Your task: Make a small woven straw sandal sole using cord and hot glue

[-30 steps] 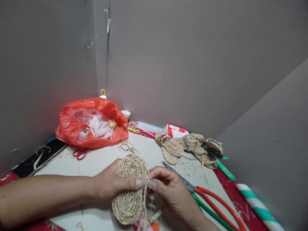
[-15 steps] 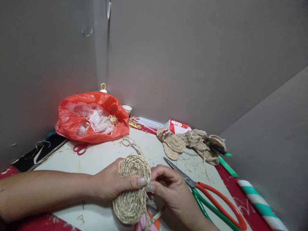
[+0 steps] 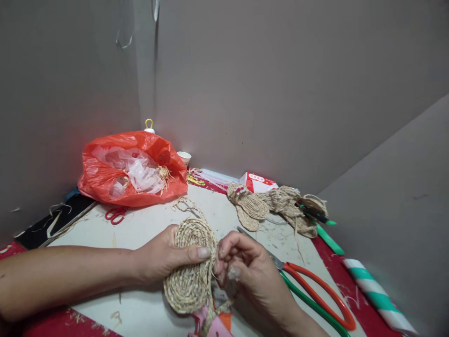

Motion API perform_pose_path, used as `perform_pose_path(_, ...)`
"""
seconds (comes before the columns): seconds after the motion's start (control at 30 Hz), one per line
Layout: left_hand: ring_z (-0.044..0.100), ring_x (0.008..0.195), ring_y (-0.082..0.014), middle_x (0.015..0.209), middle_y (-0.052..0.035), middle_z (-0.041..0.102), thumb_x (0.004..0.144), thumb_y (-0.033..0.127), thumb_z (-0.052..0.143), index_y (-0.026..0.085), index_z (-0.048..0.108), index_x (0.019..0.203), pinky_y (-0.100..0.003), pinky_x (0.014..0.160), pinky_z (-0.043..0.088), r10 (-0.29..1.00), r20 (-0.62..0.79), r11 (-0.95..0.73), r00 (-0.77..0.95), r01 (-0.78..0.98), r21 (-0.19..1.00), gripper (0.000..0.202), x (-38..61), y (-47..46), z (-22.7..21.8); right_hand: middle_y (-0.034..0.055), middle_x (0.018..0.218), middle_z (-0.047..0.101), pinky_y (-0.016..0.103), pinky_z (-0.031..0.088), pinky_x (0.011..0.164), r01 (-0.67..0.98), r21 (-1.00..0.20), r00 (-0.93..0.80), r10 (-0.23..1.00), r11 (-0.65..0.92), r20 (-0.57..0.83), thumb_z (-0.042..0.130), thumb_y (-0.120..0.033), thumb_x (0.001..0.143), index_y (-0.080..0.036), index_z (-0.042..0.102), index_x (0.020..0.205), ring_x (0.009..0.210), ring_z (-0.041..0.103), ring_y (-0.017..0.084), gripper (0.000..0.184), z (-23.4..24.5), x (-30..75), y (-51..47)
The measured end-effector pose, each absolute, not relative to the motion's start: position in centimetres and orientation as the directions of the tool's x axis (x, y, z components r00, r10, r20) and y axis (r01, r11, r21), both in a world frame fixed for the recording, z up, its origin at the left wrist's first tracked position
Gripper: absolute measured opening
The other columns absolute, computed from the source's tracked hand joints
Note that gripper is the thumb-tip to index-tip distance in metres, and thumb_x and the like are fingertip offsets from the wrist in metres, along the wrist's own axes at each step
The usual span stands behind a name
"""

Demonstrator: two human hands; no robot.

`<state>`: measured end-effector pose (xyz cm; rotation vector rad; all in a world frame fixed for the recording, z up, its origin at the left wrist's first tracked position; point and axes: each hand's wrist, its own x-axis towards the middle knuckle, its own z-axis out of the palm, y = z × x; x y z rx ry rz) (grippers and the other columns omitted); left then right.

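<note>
My left hand (image 3: 164, 255) is closed around an oval sole of coiled straw braid (image 3: 191, 281), its thumb pressed on the top face near the right edge. The sole is tilted up toward me. My right hand (image 3: 249, 271) is at that edge, with fingers curled and thumb bent in. Whatever its fingers may pinch is too small or hidden to make out. A loose braid end (image 3: 189, 204) trails behind the sole, and another length of braid (image 3: 210, 309) hangs below it over a pink item (image 3: 217, 327).
Large scissors (image 3: 319, 290) with red and green handles lie right of my right hand. Behind are woven straw pieces (image 3: 252, 206), a red-white box (image 3: 259, 182), a red plastic bag (image 3: 168, 187), small red scissors (image 3: 115, 215) and a paper cup (image 3: 184, 157). A green-white striped roll (image 3: 379, 295) lies right.
My right hand has drawn slightly away from the sole's edge, and its thumb has parted from the left thumb. The left hand keeps its hold. The view has shifted slightly.
</note>
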<state>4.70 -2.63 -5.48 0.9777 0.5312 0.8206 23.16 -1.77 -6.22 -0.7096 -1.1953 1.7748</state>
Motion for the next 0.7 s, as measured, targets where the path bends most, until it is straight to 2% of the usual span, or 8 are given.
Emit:
perform_pose_path(0.17,0.063,0.071,-0.0169,0.079,-0.0105,0.066,0.084,0.033,0.063,0.008,0.066,0.087,-0.03,0.067,0.052,0.787,-0.007,0.303,0.617,-0.377,0.875,0.025,4.6,-2.4,-5.4,-0.0009,0.052,0.065,0.018,0.043,0.048,-0.268,-0.95,-0.389,0.92,-0.163,-0.049,0.079,-0.04,0.072,-0.017,0.065,0.064,0.045,0.055,0.008,0.029,-6.3,22.9,-1.9)
perform_pose_path(0.33,0.06,0.068,-0.0125,0.079,-0.0056,0.063,0.081,0.032,0.068,0.01,0.064,0.09,-0.025,0.065,0.049,0.888,-0.005,0.206,0.46,-0.387,0.899,0.024,4.4,-2.2,-5.5,-0.0006,0.059,0.063,0.021,0.041,0.053,-0.08,-0.989,-0.389,0.917,-0.124,-0.083,0.081,-0.039,0.068,-0.017,0.072,0.07,0.055,0.052,0.011,0.024,-6.9,22.5,-2.9)
perform_pose_path(0.43,0.057,0.068,-0.0113,0.078,-0.0043,0.061,0.08,0.034,0.069,0.01,0.064,0.09,-0.024,0.065,0.048,0.904,-0.001,0.174,0.427,-0.366,0.914,0.026,4.4,-2.2,-5.5,0.0004,0.061,0.059,0.023,0.041,0.056,0.042,-0.998,-0.412,0.91,-0.041,-0.054,0.073,-0.041,0.076,-0.015,0.071,0.067,0.059,0.049,0.013,0.027,-7.1,22.1,-3.5)
perform_pose_path(0.6,0.057,0.07,-0.0123,0.078,-0.003,0.061,0.078,0.038,0.071,0.012,0.066,0.088,-0.025,0.067,0.047,0.9,-0.046,0.2,0.434,-0.317,0.927,0.028,4.5,-2.2,-5.7,0.0017,0.061,0.06,0.023,0.043,0.056,0.189,-0.968,-0.357,0.93,0.165,0.088,0.059,-0.038,0.088,-0.015,0.069,0.07,0.058,0.05,0.014,0.031,-7.2,21.7,-3.7)
perform_pose_path(0.7,0.057,0.071,-0.0128,0.077,-0.0036,0.063,0.077,0.039,0.071,0.011,0.067,0.082,-0.025,0.067,0.047,0.903,-0.073,0.219,0.423,-0.309,0.925,0.028,4.6,-2.1,-6.1,0.0023,0.061,0.061,0.022,0.043,0.055,0.287,-0.868,-0.377,0.881,0.404,0.285,0.054,-0.03,0.091,-0.015,0.067,0.071,0.056,0.054,0.013,0.028,-7.6,21.6,-3.5)
